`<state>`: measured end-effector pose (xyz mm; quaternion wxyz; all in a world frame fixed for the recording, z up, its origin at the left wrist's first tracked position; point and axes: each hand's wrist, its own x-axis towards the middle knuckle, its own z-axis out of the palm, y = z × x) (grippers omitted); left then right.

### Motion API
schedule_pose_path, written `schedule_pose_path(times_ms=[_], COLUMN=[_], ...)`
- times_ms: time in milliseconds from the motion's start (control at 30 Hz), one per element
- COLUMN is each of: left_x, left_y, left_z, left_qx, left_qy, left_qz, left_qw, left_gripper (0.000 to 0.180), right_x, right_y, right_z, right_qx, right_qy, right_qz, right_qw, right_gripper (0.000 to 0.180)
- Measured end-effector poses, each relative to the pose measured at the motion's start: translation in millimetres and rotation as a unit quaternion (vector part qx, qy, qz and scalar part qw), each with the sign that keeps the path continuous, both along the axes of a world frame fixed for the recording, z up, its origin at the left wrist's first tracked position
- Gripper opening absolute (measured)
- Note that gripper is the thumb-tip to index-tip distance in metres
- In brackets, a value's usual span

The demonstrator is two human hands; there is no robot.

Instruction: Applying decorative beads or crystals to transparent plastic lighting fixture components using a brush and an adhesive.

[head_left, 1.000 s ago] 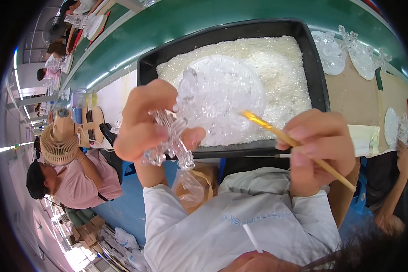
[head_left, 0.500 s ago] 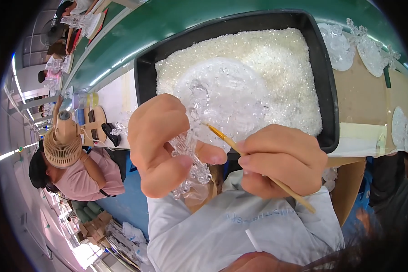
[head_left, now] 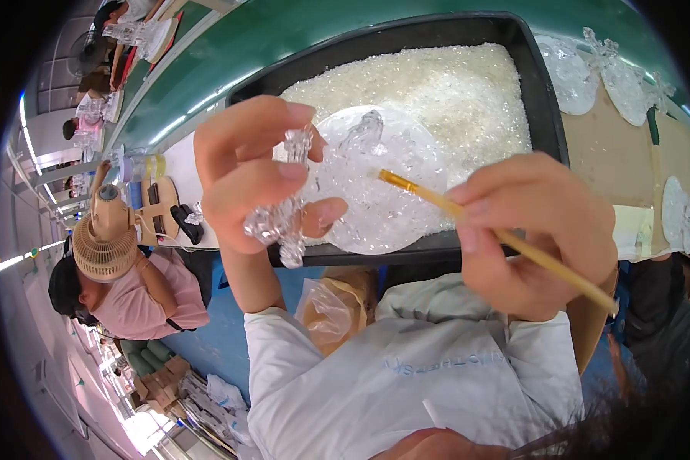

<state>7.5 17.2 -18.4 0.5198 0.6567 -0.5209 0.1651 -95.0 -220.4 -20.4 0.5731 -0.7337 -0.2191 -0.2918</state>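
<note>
My left hand (head_left: 257, 180) grips a clear, knobbly ornament (head_left: 284, 211) between thumb and fingers, above the near left part of a black tray (head_left: 553, 115). In my right hand (head_left: 540, 230) is a thin paintbrush (head_left: 475, 218) with a wooden handle, held like a pen. Its tip points up and left, apart from the ornament. Behind the brush tip, a round white disc (head_left: 360, 238) with clear, glassy relief on its face lies on the granules. Clear, glittering granules (head_left: 468, 84) fill the tray around it.
Clear ornaments on round bases (head_left: 567, 73) stand at the back right, and another disc (head_left: 678, 215) lies at the far right. A plastic bag (head_left: 326, 310) lies below the tray. To the left are a black object (head_left: 186, 224), a beige fan (head_left: 106, 245) and a seated person in pink (head_left: 149, 303).
My left hand has risen and turned, carrying the ornament away from the disc. My right hand has moved right and up with the paintbrush, whose tip has come away from the ornament.
</note>
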Motion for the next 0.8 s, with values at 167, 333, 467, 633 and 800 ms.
schedule_pose_path(times_ms=[167,333,467,633,800], left_x=[10.2,18.9,24.1,24.1,25.6], left_y=[7.3,7.0,5.3,7.3,2.7], left_z=[4.0,0.7,-2.3,0.9,-1.1], left_qx=[0.01,-0.016,-0.017,-0.02,-0.013], left_qy=[0.067,0.084,0.089,0.068,0.054], left_qz=[-0.026,-0.07,-0.079,-0.1,-0.103], left_qw=[0.997,0.994,0.993,0.992,0.993], left_gripper=[0.054,0.059,0.06,0.056,0.05], right_x=[4.5,7.2,12.5,9.1,9.7], right_y=[8.0,11.7,12.9,15.7,17.3], right_z=[-2.1,-6.5,-11.2,-7.1,-10.3], right_qx=[0.006,-0.013,-0.021,-0.05,-0.038], right_qy=[0.017,0.017,0.008,0.022,0.015], right_qz=[-0.031,-0.039,-0.029,-0.03,-0.052], right_qw=[0.999,0.999,0.999,0.998,0.998], right_gripper=[0.02,0.021,0.022,0.022,0.02])
